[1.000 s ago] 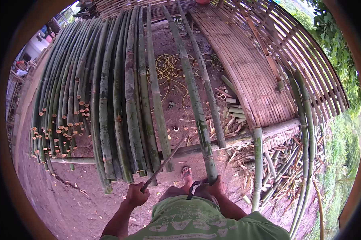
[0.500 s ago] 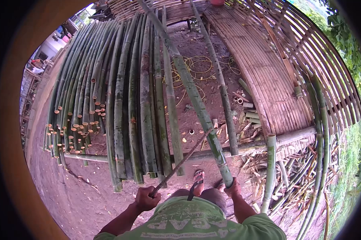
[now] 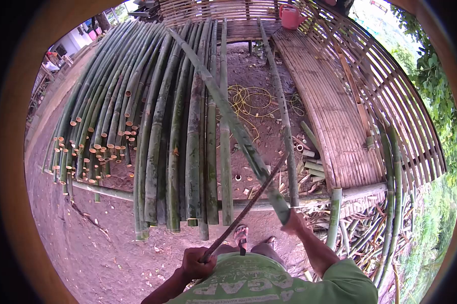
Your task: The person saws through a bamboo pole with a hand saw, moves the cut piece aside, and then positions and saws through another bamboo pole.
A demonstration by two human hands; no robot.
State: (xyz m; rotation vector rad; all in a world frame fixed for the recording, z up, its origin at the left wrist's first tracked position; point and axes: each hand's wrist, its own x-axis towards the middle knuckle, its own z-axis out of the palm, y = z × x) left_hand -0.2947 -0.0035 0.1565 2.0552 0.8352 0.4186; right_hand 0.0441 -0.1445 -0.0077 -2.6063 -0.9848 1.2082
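My left hand (image 3: pixel 198 262) is closed round the lower end of a long dark blade (image 3: pixel 246 209), which slants up to the right. The blade's upper part crosses over a long green bamboo pole (image 3: pixel 228 114) close to the pole's near end. That near end is gripped by my right hand (image 3: pixel 294 224), and the pole runs away up to the left, above other poles. Left of it, many cut bamboo poles (image 3: pixel 160 121) lie side by side, their near ends over a crosswise bamboo support (image 3: pixel 107 191).
A slatted bamboo bench (image 3: pixel 334 111) with a lattice back stands at the right, with a red watering can (image 3: pixel 290 17) at its far end. A yellow hose (image 3: pixel 248 101) is coiled on the ground. Upright bamboo posts (image 3: pixel 334 218) and split scraps (image 3: pixel 365 233) are at the lower right.
The held pole now slants more to the left at its far end. The blade reaches farther right across it, and both hands have shifted slightly. The view shows more of the far bench.
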